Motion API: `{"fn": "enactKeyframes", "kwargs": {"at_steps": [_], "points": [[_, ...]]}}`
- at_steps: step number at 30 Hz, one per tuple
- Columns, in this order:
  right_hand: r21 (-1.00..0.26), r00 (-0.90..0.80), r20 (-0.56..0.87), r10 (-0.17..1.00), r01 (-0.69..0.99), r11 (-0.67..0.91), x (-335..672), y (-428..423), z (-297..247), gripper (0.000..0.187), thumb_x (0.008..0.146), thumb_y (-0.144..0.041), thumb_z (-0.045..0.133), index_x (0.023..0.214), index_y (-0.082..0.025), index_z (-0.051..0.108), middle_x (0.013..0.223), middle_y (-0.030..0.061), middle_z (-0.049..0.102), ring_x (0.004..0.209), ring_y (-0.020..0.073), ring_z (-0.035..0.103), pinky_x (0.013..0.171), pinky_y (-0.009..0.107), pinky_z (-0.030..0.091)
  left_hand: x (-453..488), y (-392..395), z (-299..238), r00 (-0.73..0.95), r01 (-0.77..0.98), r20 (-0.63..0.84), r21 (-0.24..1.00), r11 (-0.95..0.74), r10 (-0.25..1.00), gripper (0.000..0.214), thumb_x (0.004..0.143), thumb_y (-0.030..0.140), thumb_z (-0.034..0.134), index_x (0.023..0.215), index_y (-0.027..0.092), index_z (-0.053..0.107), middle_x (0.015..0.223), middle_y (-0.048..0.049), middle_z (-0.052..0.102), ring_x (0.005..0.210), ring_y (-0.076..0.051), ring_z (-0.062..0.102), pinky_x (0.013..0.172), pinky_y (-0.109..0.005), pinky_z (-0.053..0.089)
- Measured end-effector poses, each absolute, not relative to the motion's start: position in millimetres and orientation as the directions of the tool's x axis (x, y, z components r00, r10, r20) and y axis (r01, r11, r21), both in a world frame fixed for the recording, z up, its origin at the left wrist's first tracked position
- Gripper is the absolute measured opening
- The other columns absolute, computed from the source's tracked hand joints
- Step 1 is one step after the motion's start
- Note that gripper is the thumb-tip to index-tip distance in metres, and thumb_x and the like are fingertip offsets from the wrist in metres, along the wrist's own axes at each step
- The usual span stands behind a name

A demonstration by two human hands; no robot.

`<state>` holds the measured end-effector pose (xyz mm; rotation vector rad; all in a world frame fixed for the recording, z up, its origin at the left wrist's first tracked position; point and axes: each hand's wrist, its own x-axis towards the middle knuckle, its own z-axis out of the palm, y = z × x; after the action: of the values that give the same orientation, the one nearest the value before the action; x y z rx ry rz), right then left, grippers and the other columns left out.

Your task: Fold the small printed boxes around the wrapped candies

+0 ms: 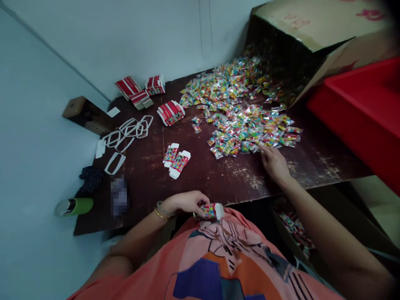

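My left hand (191, 203) is closed around a small printed carton (212, 211), held low against my shirt at the table's front edge. One white end flap of the carton points right. At the near edge of a pile of clear candy packets (250, 127), my right hand (275, 164) has its fingertips pinched at a candy packet (256, 148), partly hidden by the fingers. Two flattened cartons (180, 163) with white flaps lie on the table left of the pile. Behind them sits a bundle of folded cartons (170, 112).
More carton stacks (133, 91) lie at the back left, near white loop bands (115, 163) and a wooden block (89, 114). A green bottle (76, 206) is at far left. A large cardboard box (325, 25) spills packets at right, beside a red bin (353, 112). Below is an open box of filled packets (293, 227).
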<state>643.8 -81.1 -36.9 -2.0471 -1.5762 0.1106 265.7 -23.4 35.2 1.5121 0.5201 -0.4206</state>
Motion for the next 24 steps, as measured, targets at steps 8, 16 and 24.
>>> {"fn": "enactKeyframes", "kwargs": {"at_steps": [8, 16, 24], "points": [[-0.936, 0.352, -0.022, 0.936, 0.322, -0.143, 559, -123, 11, 0.027, 0.086, -0.041, 0.054, 0.101, -0.020, 0.065, 0.097, 0.0061, 0.067, 0.075, 0.0182, 0.063, 0.063, 0.030, 0.052, 322, -48, 10, 0.776, 0.251, -0.510, 0.789, 0.560, 0.371, 0.056, 0.079, 0.035, 0.064, 0.129, 0.020, 0.042, 0.110, -0.0110, 0.059, 0.087, -0.019, 0.060, 0.062, -0.027, 0.053], [-0.845, 0.102, 0.035, 0.994, 0.534, -0.025, 542, -122, 49, 0.021, 0.083, -0.037, 0.064, 0.094, -0.021, 0.057, 0.085, 0.0024, 0.065, 0.075, 0.0161, 0.059, 0.071, 0.028, 0.047, 352, -60, 12, 0.823, 0.315, -0.468, 0.848, 0.427, 0.323, 0.055, 0.074, 0.022, 0.066, 0.127, 0.019, 0.048, 0.100, -0.0060, 0.057, 0.079, -0.016, 0.059, 0.055, -0.024, 0.052], [-0.879, 0.089, 0.078, 0.993, 0.477, 0.026, 534, -133, 58, 0.019, 0.088, -0.032, 0.058, 0.103, -0.021, 0.057, 0.091, 0.0045, 0.062, 0.078, 0.0166, 0.058, 0.071, 0.029, 0.047, 352, -67, 10, 0.741, 0.379, -0.534, 0.833, 0.404, 0.406, 0.046, 0.072, 0.028, 0.070, 0.112, 0.012, 0.054, 0.073, 0.0007, 0.058, 0.057, -0.011, 0.055, 0.049, -0.021, 0.044]]}}
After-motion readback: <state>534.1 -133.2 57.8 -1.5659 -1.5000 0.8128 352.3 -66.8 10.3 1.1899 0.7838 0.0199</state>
